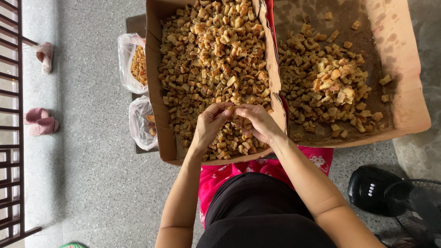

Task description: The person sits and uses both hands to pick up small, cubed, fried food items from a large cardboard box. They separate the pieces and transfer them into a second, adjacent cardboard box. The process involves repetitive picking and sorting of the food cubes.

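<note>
In the head view, the left hand (210,123) and right hand (258,122) are meeting fingertip to fingertip, pinching one fried chunk (233,111) above the full cardboard tray (166,138). Pulling hard could scatter crumbs; the emptier tray (411,110) lies beyond the right hand.

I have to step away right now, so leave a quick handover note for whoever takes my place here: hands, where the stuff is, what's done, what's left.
Left hand and right hand: both over the near end of the left cardboard box, fingertips together pinching a small fried piece.
Left cardboard box: heaped full of brown fried pieces.
Right cardboard box: a smaller, looser pile, much of its stained bottom bare.
Two plastic bags beside the left box hold a few pieces.
Done versus left: cannot tell which pile is finished.
</note>
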